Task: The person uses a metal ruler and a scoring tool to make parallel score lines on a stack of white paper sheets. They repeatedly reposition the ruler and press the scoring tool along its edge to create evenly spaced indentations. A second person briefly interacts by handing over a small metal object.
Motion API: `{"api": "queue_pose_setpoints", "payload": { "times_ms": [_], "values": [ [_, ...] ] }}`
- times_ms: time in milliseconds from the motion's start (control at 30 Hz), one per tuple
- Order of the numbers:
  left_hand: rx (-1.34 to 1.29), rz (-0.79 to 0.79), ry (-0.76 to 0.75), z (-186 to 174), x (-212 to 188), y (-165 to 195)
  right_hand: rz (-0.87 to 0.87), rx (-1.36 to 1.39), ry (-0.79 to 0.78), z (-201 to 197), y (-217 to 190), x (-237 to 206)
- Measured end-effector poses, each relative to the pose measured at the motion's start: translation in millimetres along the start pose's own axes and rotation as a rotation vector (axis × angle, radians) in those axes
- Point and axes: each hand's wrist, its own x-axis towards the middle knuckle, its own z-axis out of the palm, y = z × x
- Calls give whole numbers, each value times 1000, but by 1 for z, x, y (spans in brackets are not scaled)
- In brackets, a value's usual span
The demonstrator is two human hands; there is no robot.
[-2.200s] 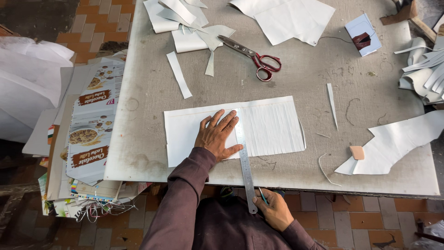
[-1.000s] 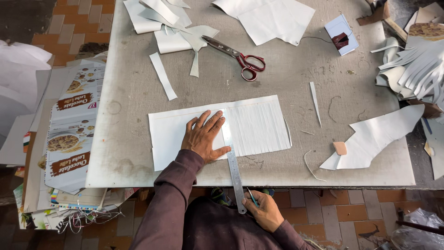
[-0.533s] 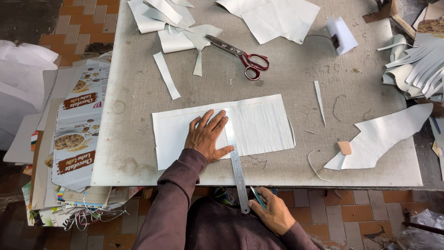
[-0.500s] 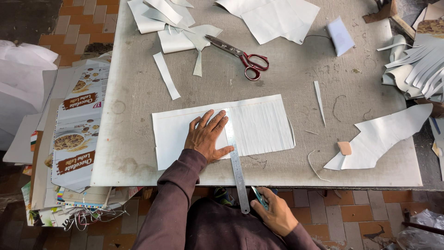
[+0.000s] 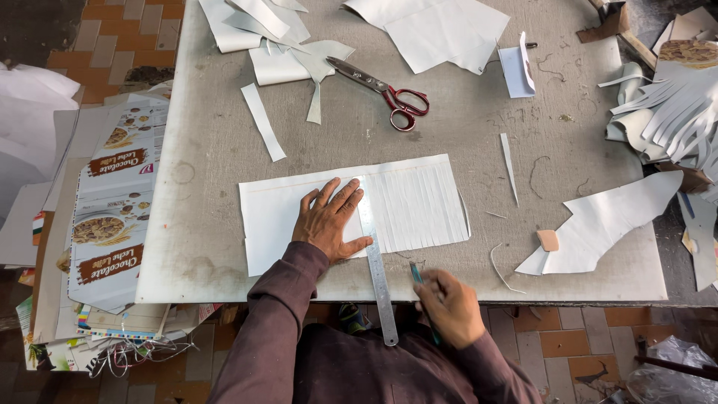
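Note:
A white sheet (image 5: 284,213) lies flat near the front of the grey table (image 5: 209,150); its right half is scored into narrow parallel strips. My left hand (image 5: 330,221) presses flat on the sheet, fingers spread, thumb against a steel ruler (image 5: 378,277) that crosses the sheet and overhangs the table's front edge. My right hand (image 5: 451,307) is just off the front edge, to the right of the ruler, closed around a thin teal-handled cutting tool (image 5: 416,274) whose tip points toward the sheet.
Red-handled scissors (image 5: 385,93) lie at the back middle among white offcuts (image 5: 280,45). A large white scrap (image 5: 606,224) and a small tan block (image 5: 547,240) sit at the right. Cut strips (image 5: 673,105) pile at the far right. Printed cartons (image 5: 105,217) stack left of the table.
My right hand has risen from my lap toward the table's front edge with the cutting tool. My left hand and the ruler have stayed in place; the camera view shifted slightly.

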Motion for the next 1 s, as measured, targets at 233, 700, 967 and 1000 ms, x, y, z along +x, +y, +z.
{"api": "queue_pose_setpoints", "payload": {
  "times_ms": [233,700,967,1000],
  "values": [
    [-24,-11,4,-6,-2,1,-342,-171,174,14,-55,83],
    [-61,-28,6,-5,-4,-5,-454,-144,290,55,-82,155],
    [-40,-31,-2,-4,-3,-5,-448,-180,290,57,-84,156],
    [-44,-30,2,-4,-3,-6,-455,-198,298,58,-84,156]
  ]
}}
